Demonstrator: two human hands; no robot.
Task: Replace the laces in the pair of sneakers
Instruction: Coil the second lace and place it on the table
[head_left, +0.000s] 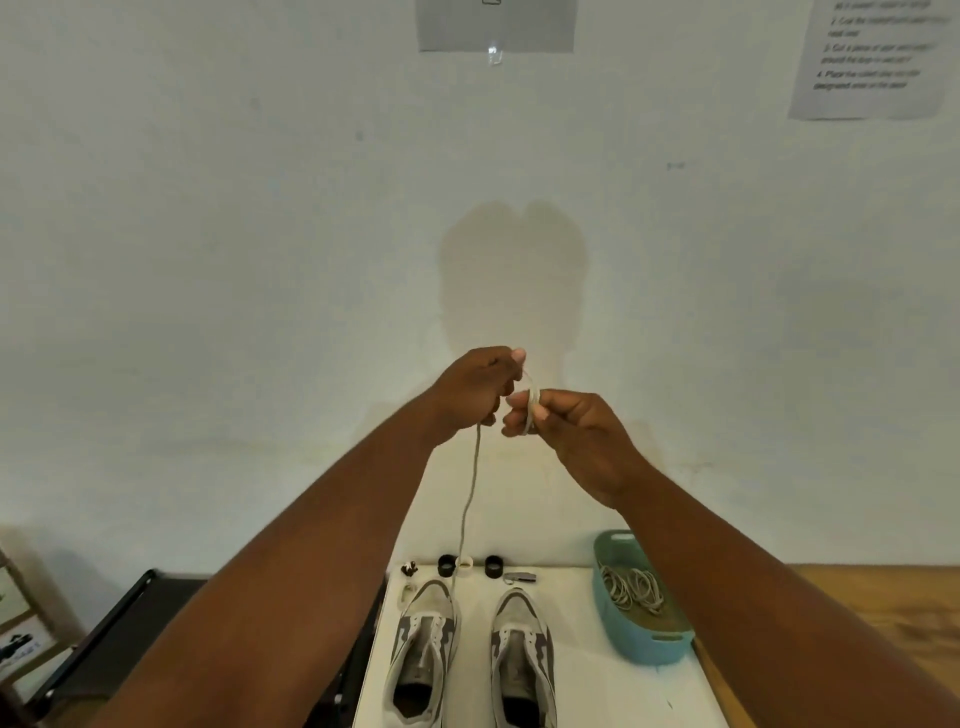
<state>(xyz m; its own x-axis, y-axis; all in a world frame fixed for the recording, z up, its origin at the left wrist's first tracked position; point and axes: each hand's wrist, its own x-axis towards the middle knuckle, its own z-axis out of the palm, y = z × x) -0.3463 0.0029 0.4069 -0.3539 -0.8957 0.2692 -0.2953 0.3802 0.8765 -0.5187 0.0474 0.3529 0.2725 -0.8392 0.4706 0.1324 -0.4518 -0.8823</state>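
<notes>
While both arms are raised toward the wall, the left hand pinches a pale lace that dangles to the left sneaker, the right hand grips its coiled end, right sneaker beside it, teal basket of laces far right.

We find printed numbered lines on the white paper sheet taped to the wall; all are too blurred to read.

Place: I read it as a staged work station | printed instruction sheet taped on far white wall | white mat over wooden table.
</notes>
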